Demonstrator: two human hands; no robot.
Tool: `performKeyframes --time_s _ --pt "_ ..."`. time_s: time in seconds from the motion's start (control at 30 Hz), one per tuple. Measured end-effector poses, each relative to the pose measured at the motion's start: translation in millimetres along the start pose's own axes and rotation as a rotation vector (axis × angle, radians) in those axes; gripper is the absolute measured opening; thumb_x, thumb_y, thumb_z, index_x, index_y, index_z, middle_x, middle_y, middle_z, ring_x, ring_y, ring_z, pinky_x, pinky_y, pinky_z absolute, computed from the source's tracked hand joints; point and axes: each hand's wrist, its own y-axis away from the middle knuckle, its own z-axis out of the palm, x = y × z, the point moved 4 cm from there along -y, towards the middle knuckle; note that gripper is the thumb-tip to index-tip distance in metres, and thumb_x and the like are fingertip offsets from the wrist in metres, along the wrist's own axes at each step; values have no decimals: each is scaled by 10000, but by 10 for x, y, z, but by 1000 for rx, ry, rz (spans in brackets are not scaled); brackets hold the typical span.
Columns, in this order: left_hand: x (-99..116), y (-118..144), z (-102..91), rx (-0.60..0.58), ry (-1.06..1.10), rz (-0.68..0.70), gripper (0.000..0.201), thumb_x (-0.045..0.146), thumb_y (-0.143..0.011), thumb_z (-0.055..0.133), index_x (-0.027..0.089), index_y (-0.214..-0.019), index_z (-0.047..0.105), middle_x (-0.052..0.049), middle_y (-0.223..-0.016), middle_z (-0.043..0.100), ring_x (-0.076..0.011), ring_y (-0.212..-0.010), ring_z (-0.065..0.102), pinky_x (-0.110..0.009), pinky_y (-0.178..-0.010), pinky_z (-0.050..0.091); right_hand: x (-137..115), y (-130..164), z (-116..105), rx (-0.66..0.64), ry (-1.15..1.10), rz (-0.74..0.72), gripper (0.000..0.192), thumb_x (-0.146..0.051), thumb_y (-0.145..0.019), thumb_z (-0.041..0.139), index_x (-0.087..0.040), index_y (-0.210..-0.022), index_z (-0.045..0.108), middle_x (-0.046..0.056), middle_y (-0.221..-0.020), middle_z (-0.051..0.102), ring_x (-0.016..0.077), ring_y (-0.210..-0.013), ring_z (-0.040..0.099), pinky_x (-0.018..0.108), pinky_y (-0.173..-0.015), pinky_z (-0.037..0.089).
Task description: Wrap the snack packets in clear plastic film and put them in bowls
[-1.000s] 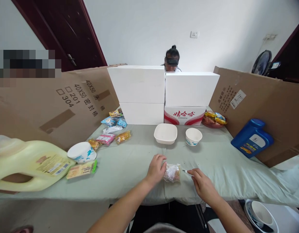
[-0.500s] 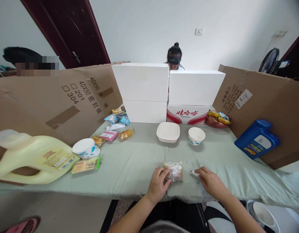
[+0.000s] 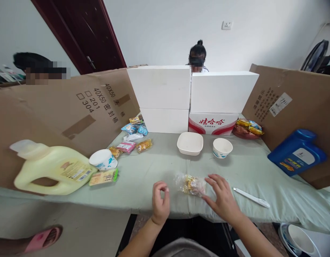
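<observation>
A clear plastic package (image 3: pixel 192 184) with yellow and pinkish contents lies on the cloth in front of me, its wrapper crinkled out at the left. At its right end is my right hand (image 3: pixel 224 197), fingers spread, with thumb and fingertips at the package's edge. My left hand (image 3: pixel 161 200) is apart from it on the left, fingers curled and thumb close to the index finger; whatever they might hold is too small to tell. To the right lies a slim white utility knife (image 3: pixel 252 197), out of both hands.
Behind the package stand a square white bowl (image 3: pixel 190 143) and a paper bowl (image 3: pixel 222 148). A yellow detergent jug (image 3: pixel 55 169), another paper bowl (image 3: pixel 103 159) and several snack packets (image 3: pixel 126 146) are at left. A blue bottle (image 3: pixel 297 152) leans at right. White boxes (image 3: pixel 165 119) wall the back.
The white utility knife has left my right hand and lies on the cloth. My right hand has moved left to the package; my left hand has come off it. The wrapper looks more spread out.
</observation>
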Motion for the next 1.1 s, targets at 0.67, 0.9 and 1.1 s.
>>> performKeyframes --time_s 0.67,0.9,1.1 --pt "226 -818 565 -442 -416 173 169 176 -881 461 199 -873 629 -34 -810 641 -181 -771 599 -309 -722 487 93 94 -123 35 -156 -78 174 -181 -918 480 -221 -1055 579 62 -940 651 203 -911 593 369 -818 489" --pt "348 -840 673 -424 -420 388 177 159 -875 467 185 -973 613 -73 -888 639 -226 -878 593 -369 -808 468 367 -150 253 -157 -52 146 350 -129 -903 359 -190 -1137 612 103 -1115 651 224 -1042 593 414 -919 481" --pt "255 -449 762 -775 -521 391 342 254 -859 588 194 -1194 557 -96 -1092 640 -276 -1061 556 -515 -983 382 593 -137 272 -303 -29 293 350 -268 -938 349 -175 -1119 634 102 -1055 689 230 -911 663 367 -780 515"
